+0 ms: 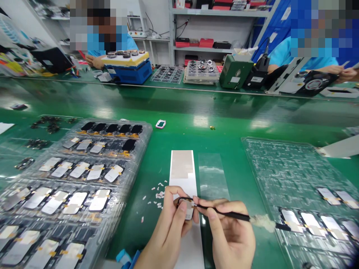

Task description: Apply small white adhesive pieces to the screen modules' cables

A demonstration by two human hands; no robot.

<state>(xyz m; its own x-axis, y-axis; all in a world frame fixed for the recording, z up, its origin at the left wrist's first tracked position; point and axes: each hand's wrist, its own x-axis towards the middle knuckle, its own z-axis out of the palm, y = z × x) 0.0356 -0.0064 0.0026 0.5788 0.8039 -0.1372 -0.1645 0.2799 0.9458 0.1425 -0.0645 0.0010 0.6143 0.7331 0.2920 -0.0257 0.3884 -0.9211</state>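
Just below the centre of the view, my left hand point(174, 220) grips a small watch screen point(189, 212) by its edges, its pale backing facing up. My right hand point(231, 228) is closed around black tweezers point(234, 215), which have a whitish wrapping near the rear end. Their tips touch or nearly touch the top edge of the screen; the exact contact is too small to tell. Under both hands lies a long white strip sheet point(182, 188) with a beige upper part. Small pale pieces point(159, 195) are scattered left of my left hand.
A clear tray point(144, 138) on the left holds rows of screens. Another clear tray point(263, 157) on the right holds several screens. A transparent film point(211, 170) lies beside the strip sheet. A small framed part point(160, 124) sits farther back. Two people work across the bench.
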